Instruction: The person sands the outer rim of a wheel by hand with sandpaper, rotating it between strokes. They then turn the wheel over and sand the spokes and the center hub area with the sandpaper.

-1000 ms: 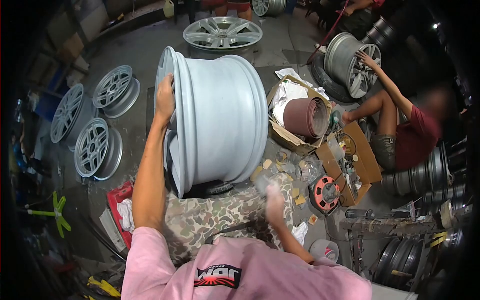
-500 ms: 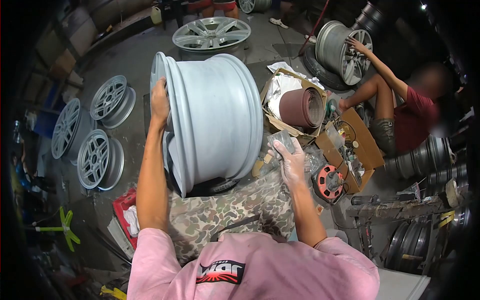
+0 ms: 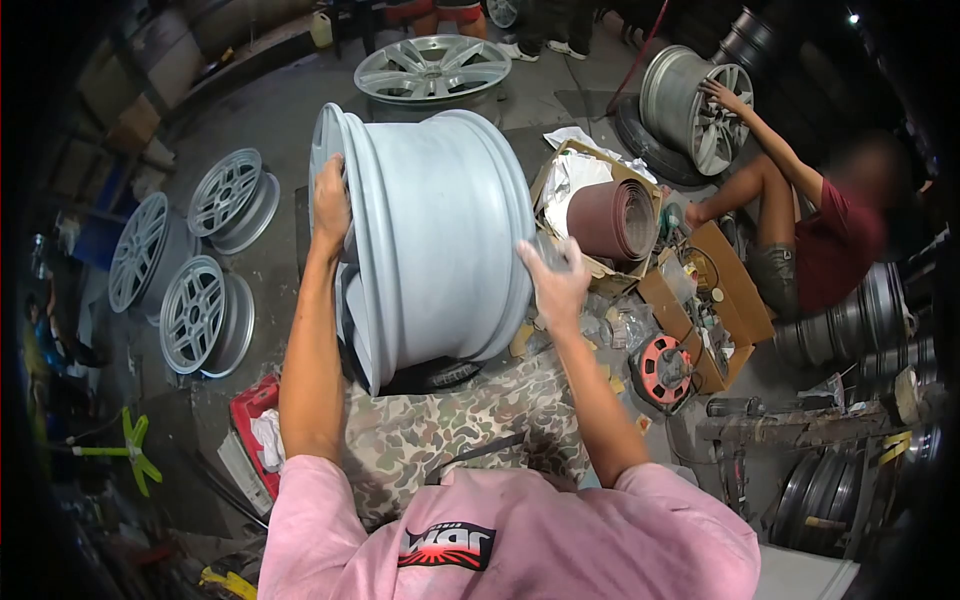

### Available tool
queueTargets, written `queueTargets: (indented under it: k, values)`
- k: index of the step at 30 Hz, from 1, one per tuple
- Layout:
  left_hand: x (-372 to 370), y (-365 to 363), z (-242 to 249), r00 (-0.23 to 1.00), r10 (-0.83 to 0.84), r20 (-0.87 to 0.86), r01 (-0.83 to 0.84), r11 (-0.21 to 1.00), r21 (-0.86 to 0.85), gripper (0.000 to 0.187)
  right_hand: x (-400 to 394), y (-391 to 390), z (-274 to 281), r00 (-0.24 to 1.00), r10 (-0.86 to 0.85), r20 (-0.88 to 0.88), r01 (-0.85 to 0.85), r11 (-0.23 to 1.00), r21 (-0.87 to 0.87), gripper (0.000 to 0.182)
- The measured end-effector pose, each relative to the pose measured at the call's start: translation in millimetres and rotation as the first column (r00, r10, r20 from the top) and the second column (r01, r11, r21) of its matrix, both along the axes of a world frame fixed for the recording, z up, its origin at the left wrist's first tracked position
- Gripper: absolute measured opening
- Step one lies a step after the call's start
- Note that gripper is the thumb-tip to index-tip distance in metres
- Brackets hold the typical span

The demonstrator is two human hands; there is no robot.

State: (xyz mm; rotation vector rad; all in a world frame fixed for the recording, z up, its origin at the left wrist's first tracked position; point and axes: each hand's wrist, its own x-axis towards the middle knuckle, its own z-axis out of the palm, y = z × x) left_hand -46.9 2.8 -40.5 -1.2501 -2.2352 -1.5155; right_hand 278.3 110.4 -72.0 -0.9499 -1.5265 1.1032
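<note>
A pale grey wheel rim [image 3: 445,235] stands on its edge in front of me, its barrel facing me, over a black tire [image 3: 440,377]. My left hand [image 3: 331,203] is closed around the rim's left lip, with the fingertips hidden behind it. At the right lip is my right hand [image 3: 557,283], dusted with white powder and closed on a grey sanding pad [image 3: 546,250]. The pad lies against or very near the rim's edge; the hand partly covers it.
A box [image 3: 548,192] holds a brown sandpaper roll [image 3: 605,222]. Beside it are an open carton [image 3: 735,300] and an orange cable reel [image 3: 661,368]. Several wheels [image 3: 193,313] stand at left, another wheel [image 3: 432,70] behind. A co-worker [image 3: 845,235] sits at right, touching a wheel [image 3: 690,105].
My right hand has moved up and left with the sanding pad, from beside the rim to its right edge. My left hand keeps its hold. Shoes and dark legs now show at the back.
</note>
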Motion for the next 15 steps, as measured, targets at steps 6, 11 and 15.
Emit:
queueTargets:
  k: [6,11,15]
  values:
    - [8.1,-4.7,13.7,0.99,-0.034,0.134,0.032,0.999,0.017,0.052,5.4,-2.9,-8.4,0.994,0.078,0.075,-0.06,0.973,-0.222,0.073]
    - [1.9,-2.3,-1.0,1.0,-0.008,0.014,0.009,0.998,-0.062,0.053,52.8,-61.2,-139.4,0.919,-0.14,0.368,0.16,0.987,-0.024,0.072]
    - [6.6,-5.1,1.4,0.998,0.047,0.04,-0.045,0.998,-0.045,0.052,21.8,-17.7,-30.3,0.989,0.059,0.139,-0.038,0.988,-0.152,0.061]
